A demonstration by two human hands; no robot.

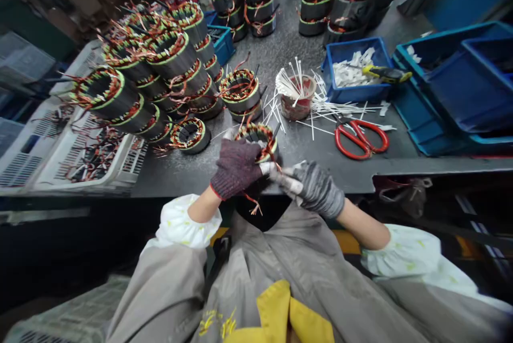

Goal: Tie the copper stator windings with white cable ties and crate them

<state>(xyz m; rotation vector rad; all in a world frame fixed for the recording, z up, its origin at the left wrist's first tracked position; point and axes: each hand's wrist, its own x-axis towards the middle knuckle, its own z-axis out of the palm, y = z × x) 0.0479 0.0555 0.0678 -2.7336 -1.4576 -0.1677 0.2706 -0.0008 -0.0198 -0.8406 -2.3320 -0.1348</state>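
Note:
A wire-wound motor stator [256,134] stands near the front edge of the bench, its copper windings and green-yellow lining facing up. My left hand [239,165], in a dark maroon glove, grips its near left side, and a copper lead hangs below. The thumb points right, towards the other hand. My right hand [315,185], in a grey knit glove with white-wrapped fingertips, is closed in a pinch beside the stator's near right rim. Motion blur hides what lies between those fingertips. Part of the stator is covered by the left glove.
Stacked stators [120,97] rise at left, with a small stator ring [190,134] nearby. A pot [296,105] holds white cable ties; more lie around it. Red-handled scissors [363,140], a blue bin [356,89] and a yellow-black tool [387,72] are at right. White crates [116,172] stand left.

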